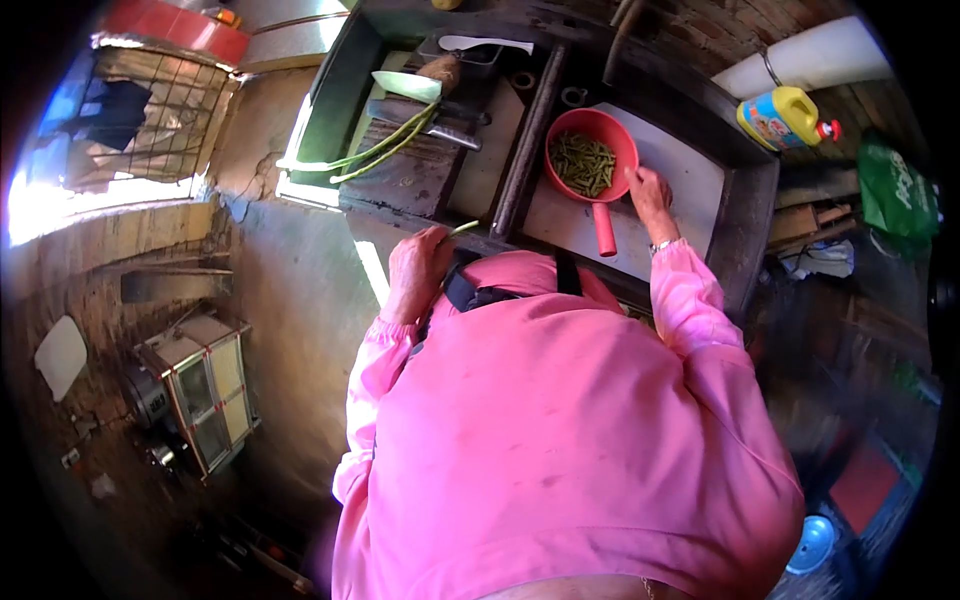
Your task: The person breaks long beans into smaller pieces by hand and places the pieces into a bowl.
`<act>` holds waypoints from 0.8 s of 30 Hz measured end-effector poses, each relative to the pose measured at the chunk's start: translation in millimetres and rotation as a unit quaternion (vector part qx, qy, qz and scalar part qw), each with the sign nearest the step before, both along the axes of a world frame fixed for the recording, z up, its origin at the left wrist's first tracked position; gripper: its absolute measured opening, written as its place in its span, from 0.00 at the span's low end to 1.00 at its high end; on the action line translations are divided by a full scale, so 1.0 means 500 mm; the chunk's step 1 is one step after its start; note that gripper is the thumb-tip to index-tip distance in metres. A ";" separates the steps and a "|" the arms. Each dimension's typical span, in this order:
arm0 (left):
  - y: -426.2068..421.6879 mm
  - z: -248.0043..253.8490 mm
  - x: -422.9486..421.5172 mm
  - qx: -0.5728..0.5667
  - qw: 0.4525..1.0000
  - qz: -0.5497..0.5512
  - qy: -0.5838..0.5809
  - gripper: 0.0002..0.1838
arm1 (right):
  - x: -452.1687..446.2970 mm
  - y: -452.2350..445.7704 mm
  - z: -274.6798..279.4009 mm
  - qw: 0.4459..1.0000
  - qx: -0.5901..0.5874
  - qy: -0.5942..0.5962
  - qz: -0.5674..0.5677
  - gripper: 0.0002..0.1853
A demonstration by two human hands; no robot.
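Observation:
My left hand (418, 262) is closed on a short piece of green bean (465, 228) at the front edge of the counter. My right hand (650, 198) rests at the right rim of a red pan-shaped strainer (605, 228), its fingers pressed together at the rim. Cut green beans (582, 165) lie inside the strainer. Two long uncut beans (385, 150) stretch over a dark wooden board (400, 165) on the left. A knife (425, 123) lies across that board, beneath the beans.
Behind the board are a pale green vegetable piece (408, 85) and a black tray with a white spoon (487, 44). A raised dark divider (530, 140) separates the two counter halves. A yellow bottle (780, 118) and a green bag (893, 195) stand at the right.

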State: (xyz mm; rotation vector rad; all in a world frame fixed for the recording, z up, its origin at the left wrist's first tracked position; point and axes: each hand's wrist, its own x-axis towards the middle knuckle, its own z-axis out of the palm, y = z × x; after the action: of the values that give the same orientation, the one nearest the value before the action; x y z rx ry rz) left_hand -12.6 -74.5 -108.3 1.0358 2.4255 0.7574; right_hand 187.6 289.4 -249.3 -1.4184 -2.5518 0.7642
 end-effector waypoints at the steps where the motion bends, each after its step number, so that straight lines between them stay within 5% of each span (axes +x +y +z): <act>1: -0.006 -0.004 0.000 -0.001 1.000 0.003 -0.004 0.09 | 0.026 -0.012 -0.023 0.999 -0.036 -0.010 -0.005 0.23; 9: -0.002 -0.010 0.003 -0.026 1.000 0.002 -0.016 0.08 | 0.084 -0.173 -0.156 0.976 -0.211 0.032 -0.050 0.32; 17: 0.001 -0.007 0.002 -0.017 1.000 -0.017 -0.009 0.08 | 0.024 -0.049 -0.274 0.966 -0.229 0.050 -0.109 0.35; 20: 0.000 0.000 0.008 -0.023 0.999 0.005 -0.024 0.08 | -0.014 -0.022 -0.132 0.994 -0.088 -0.069 -0.005 0.30; 24: -0.003 0.000 0.012 -0.015 1.000 0.012 -0.025 0.07 | -0.051 0.059 -0.043 0.998 -0.046 0.042 0.027 0.29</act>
State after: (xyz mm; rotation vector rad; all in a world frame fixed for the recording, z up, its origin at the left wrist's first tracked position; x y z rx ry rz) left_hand -6.8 -76.1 -108.1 0.9657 2.4049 0.7426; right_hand 162.0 319.0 -270.7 -1.3164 -2.5311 0.9406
